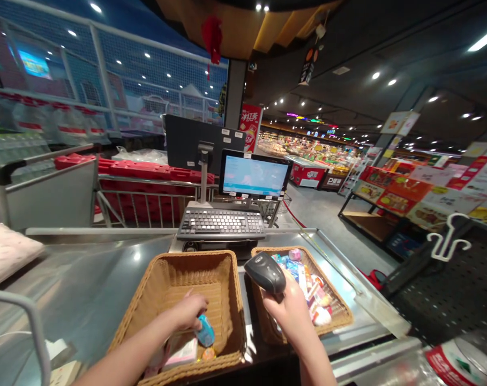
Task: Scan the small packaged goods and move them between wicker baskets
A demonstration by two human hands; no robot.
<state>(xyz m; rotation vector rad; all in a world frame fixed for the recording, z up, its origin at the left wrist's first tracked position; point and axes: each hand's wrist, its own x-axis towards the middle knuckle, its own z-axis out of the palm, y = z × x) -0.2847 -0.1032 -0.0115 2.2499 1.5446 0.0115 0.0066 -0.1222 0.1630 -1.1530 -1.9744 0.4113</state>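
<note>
My left hand point(187, 313) reaches into the left wicker basket point(155, 279) with its fingers closed on a small blue packet point(205, 331). A few other small packets point(182, 351) lie at the bottom of that basket. My right hand point(289, 311) grips a dark handheld barcode scanner point(266, 272), held over the gap between the two baskets. The right wicker basket point(339, 316) holds several colourful small packaged goods point(307, 281).
Both baskets sit on a steel checkout counter point(86, 284). Behind them stand a keyboard point(221, 223), a lit touch screen point(254, 176) and a dark customer display point(199, 140). A shopping cart point(46, 187) stands at the left; store shelves point(420, 193) are at the right.
</note>
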